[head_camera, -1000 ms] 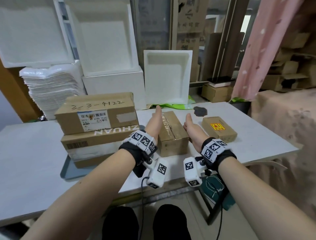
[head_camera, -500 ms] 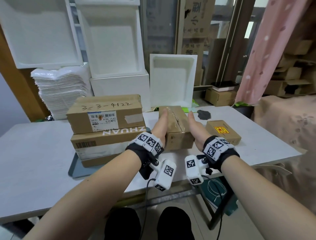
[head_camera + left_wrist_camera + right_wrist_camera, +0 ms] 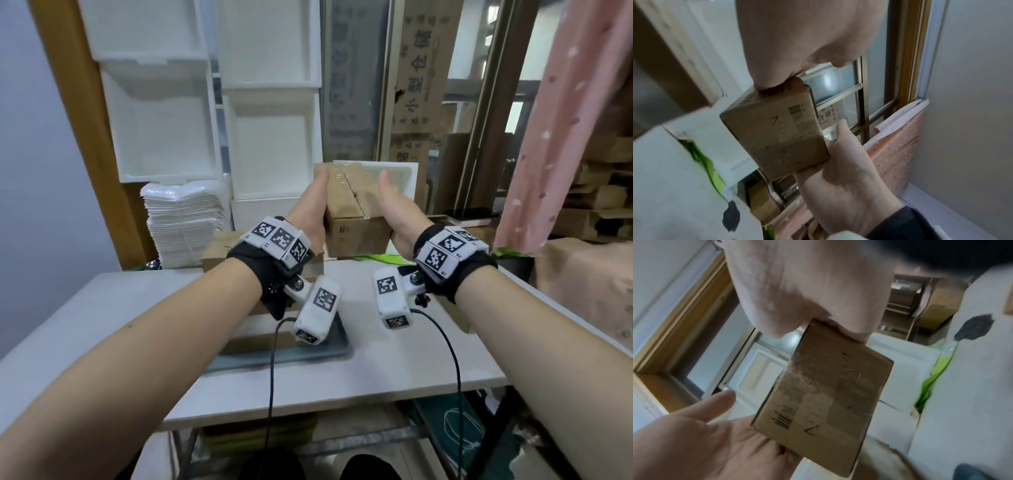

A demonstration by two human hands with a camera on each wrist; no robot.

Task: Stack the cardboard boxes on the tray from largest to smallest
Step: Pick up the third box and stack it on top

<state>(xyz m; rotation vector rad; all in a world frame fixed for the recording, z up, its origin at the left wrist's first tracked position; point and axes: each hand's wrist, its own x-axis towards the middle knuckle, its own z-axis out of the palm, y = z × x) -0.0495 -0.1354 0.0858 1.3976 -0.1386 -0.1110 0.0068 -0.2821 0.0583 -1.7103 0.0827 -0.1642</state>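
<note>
1. Head view is showing the medium cardboard box point(image 3: 356, 212) being carried in mid-air, above the white table point(image 3: 376, 377) and up and to the right of the stack on the grey tray point(image 3: 329, 353). The left hand point(image 3: 308, 216) and right hand point(image 3: 399, 212) are pressing flat against its opposite sides, fingers straight, nothing curling underneath.
2. Both wrist views are confirming this: the taped underside is hanging unsupported between the palms, so only squeeze is holding it.
3. Judging the risk: if the palm pressure is easing, the box is likely slipping downward and dropping onto the table or clipping the stack.
4. The top stacked box point(image 3: 219, 246) is largely hiding behind the left wrist, so I cannot tell how squarely it is sitting; a blind set-down is risking an overhanging or skewed placement that is tipping the pile.
5. Pushing sideways while lowering could be shoving the boxes below across the tray.
6. The small box point(image 3: 457, 317) is barely peeking out behind the right forearm and is waiting for last place.
7. Compared with half a second ago, the box is sitting noticeably higher, well off the table, and the camera is tilting upward, so the stack is now mostly hidden behind the left wrist.
</note>
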